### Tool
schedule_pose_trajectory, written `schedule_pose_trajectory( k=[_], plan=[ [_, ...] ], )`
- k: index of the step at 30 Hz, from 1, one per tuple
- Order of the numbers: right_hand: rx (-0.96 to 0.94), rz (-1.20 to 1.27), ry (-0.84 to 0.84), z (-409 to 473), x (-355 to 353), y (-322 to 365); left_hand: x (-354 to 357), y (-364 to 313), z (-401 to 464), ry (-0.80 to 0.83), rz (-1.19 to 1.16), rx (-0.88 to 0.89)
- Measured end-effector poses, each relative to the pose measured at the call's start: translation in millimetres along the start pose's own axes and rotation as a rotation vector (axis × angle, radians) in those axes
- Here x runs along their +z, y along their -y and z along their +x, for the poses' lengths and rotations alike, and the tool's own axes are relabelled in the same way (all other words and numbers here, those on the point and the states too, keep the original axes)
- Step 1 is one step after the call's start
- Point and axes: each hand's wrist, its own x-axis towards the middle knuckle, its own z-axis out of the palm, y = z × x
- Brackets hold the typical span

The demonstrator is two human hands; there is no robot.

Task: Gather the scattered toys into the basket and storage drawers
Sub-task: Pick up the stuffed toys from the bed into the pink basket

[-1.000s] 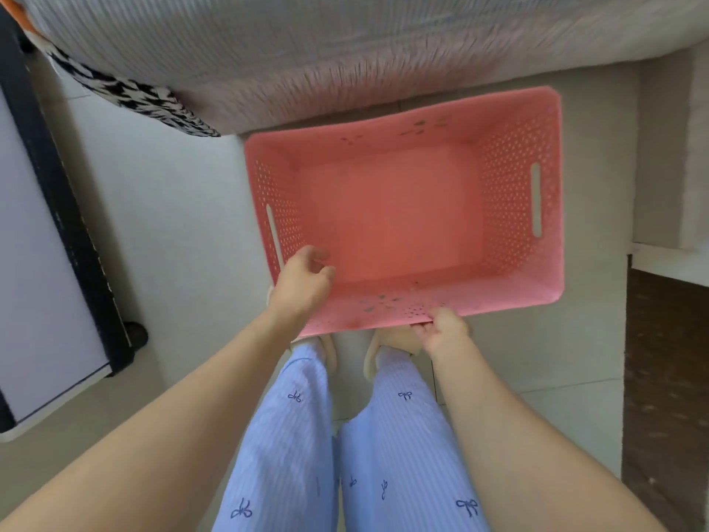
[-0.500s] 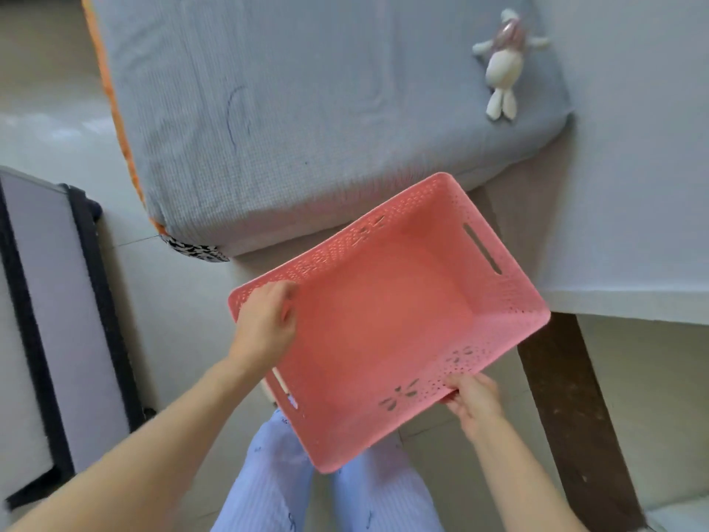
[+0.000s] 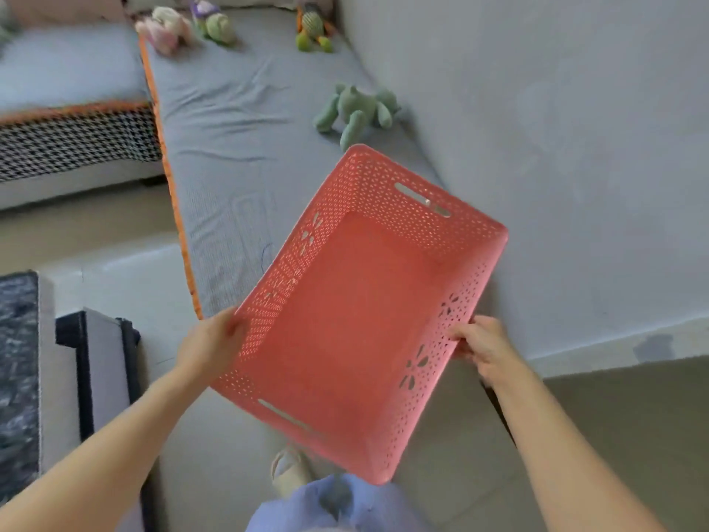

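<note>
A long grey fabric mattress with an orange edge (image 3: 245, 155) ran along the pale wall. In front of it a rectangular pink perforated plastic basket (image 3: 356, 312) was held in the air, tilted, its inside bare. The left hand (image 3: 213, 345) gripped the basket's left rim, fingers curled around the edge. The right hand (image 3: 484, 345) gripped the right rim, thumb on the inside wall. On the mattress, just beyond the basket, lay a pale green plush frog (image 3: 356, 111). Farther back sat a green-and-orange plush toy (image 3: 312, 30), a purple-and-green plush toy (image 3: 215, 23) and a pink-and-cream plush toy (image 3: 167, 28), well apart from the basket.
</note>
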Motion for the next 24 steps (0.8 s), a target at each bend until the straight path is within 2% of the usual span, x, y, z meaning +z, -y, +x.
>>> schedule_pose_trajectory(
  k=[6,11,13,19,24],
  plan=[
    [-0.169,0.176,0.032,10.1,48.6,59.4,-36.2,-1.9,15.9,-0.270,-0.097,-0.057],
    [-0.159,-0.087,0.133,18.3,88.2,62.9,-50.5,-18.1,48.0,-0.350,-0.155,-0.163],
    [-0.170,-0.073,0.109,32.3,96.4,64.3,-49.9,-25.5,64.8,-0.381,-0.166,-0.192],
    [-0.200,0.076,0.222,114.4,103.4,123.9,-32.2,-54.5,134.5,-0.429,-0.238,-0.354],
    [-0.151,-0.011,0.179,224.4,92.1,161.5,-0.8,-106.3,194.8,-0.480,-0.254,-0.430]
  ],
)
